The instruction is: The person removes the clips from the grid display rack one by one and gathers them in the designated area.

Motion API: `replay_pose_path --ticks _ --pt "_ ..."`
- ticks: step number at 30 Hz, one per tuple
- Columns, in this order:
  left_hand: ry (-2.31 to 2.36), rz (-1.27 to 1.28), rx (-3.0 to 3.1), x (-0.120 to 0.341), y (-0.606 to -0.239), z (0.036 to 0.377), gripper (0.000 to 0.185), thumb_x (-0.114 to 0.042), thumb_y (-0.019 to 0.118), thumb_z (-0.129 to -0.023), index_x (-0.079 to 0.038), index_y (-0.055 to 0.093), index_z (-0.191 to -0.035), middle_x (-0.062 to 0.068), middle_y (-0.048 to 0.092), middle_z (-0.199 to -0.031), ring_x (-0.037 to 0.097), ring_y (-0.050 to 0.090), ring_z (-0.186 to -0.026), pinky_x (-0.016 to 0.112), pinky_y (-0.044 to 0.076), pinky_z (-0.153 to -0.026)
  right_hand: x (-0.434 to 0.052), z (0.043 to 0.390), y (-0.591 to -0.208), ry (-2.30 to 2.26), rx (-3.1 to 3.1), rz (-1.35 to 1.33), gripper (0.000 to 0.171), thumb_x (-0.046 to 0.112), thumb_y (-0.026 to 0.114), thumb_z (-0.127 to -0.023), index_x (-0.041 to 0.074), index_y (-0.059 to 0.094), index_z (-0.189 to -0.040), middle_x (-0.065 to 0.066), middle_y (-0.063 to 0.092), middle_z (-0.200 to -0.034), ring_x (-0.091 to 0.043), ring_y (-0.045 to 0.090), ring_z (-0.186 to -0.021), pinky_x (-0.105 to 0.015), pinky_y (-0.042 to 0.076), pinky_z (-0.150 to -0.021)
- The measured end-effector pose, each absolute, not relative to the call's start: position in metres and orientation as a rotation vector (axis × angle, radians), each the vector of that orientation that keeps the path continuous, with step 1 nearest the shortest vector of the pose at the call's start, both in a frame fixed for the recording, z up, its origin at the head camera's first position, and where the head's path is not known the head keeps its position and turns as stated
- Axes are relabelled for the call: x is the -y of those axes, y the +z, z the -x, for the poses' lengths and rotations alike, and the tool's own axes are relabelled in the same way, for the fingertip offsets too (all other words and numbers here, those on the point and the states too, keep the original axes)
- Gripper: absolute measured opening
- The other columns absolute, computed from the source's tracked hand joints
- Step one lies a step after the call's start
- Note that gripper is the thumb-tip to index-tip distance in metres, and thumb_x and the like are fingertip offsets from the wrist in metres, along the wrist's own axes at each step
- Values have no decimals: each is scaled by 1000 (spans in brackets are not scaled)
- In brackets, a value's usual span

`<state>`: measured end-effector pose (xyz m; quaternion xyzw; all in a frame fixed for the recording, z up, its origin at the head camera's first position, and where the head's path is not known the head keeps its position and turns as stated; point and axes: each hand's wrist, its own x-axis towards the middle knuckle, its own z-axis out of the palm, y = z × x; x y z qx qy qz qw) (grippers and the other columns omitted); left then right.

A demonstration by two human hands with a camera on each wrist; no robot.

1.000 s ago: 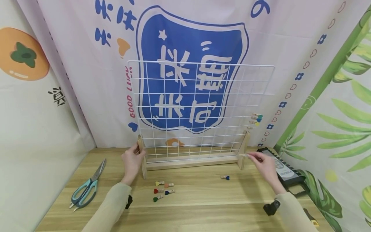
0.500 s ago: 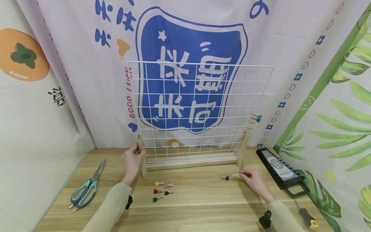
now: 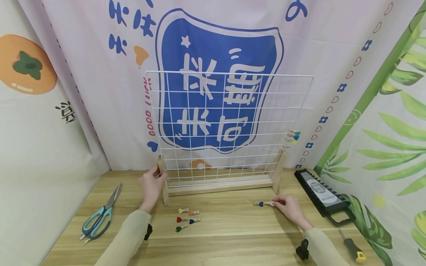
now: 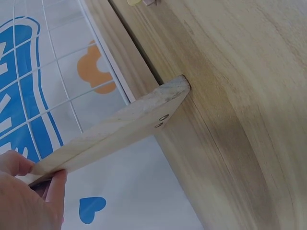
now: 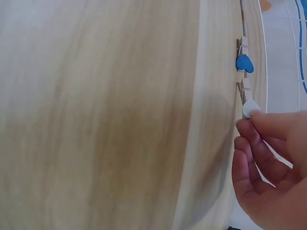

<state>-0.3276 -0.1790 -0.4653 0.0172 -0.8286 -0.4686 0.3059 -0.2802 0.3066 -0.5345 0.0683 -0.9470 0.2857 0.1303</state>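
My left hand (image 3: 153, 186) holds the upper part of the left wooden upright (image 3: 163, 192) of a stand. In the left wrist view its thumb and fingers lie on both sides of that wood. A white wire grid (image 3: 217, 122) rises from the stand. At the right, my right hand (image 3: 292, 210) pinches a mini clothespin with a white heart (image 5: 250, 108) at its heart end, low at the table top. Just left of it lies a clothespin with a blue heart (image 3: 258, 204), in line with it.
Several heart clothespins (image 3: 188, 220) lie at the front left. More clothespins (image 3: 293, 136) hang on the grid's right edge. Scissors (image 3: 98, 218) lie at the left. A black-handled saw (image 3: 323, 195) and a screwdriver (image 3: 352, 249) lie at the right.
My right hand has brought the white-heart clothespin down and left from beside the stand's right foot to beside the blue-heart clothespin. The left hand has stayed in place.
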Motion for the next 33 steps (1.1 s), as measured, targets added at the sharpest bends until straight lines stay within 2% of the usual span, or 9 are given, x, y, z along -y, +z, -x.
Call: replay_pose_path --ticks 11,18,20,21,23,26,28,30,33 --pt "-1222 -38 2179 180 -467 329 23 2 64 -84 8 71 -105 28 73 -102 41 74 -90 41 63 -74 -315 286 -532 876 2781 -221 8 5 72 -87 2 75 -93 -11 77 -92 -17 68 -79 -20 54 -68" --pt "-1215 -7 2122 179 -467 328 24 1 62 -80 9 72 -101 31 72 -97 40 75 -83 32 64 -66 -324 292 -484 872 2696 -168 18 10 67 -92 -1 72 -105 -21 75 -100 -28 71 -84 -29 60 -70" --pt "-1220 0 2111 178 -467 327 23 1 61 -80 9 72 -99 31 72 -96 40 75 -83 32 64 -66 -328 296 -464 882 2635 -121 22 14 66 -94 -1 71 -110 -21 74 -103 -23 70 -84 -24 58 -69" --pt "-1222 -4 2117 178 -466 327 23 1 62 -81 9 72 -99 31 73 -96 40 75 -83 33 64 -67 -330 298 -455 884 2592 -97 23 16 64 -96 0 70 -111 -21 74 -105 -15 68 -84 -19 56 -69" --pt "-1231 -11 2131 178 -465 326 22 2 62 -82 8 72 -100 30 73 -97 40 75 -85 19 62 -66 -333 301 -436 933 2489 -46 27 20 62 -98 1 69 -115 -22 73 -110 2 61 -84 -7 50 -70" --pt "-1237 -23 2167 179 -465 327 22 3 62 -84 8 72 -103 29 73 -100 41 74 -89 25 63 -71 -334 307 -408 1001 2321 26 30 24 60 -99 1 69 -116 -21 72 -114 19 50 -83 4 43 -72" --pt "-1229 -34 2179 179 -464 327 22 3 62 -85 8 72 -104 29 73 -101 41 74 -90 25 63 -71 -334 310 -391 1052 2249 53 32 26 59 -100 1 68 -118 -21 71 -117 22 48 -84 5 42 -74" --pt "-1222 -38 2183 179 -465 328 22 3 62 -84 8 72 -104 28 73 -101 40 74 -89 40 63 -73 -335 315 -378 1060 2208 70 33 28 59 -100 2 68 -118 -20 70 -117 20 49 -85 5 43 -75" --pt "-1221 -41 2180 180 -466 328 22 3 63 -84 8 72 -104 28 73 -100 40 74 -89 38 63 -72 -335 322 -363 1039 2186 79 35 31 59 -99 4 68 -119 -18 70 -118 18 49 -86 4 43 -76"
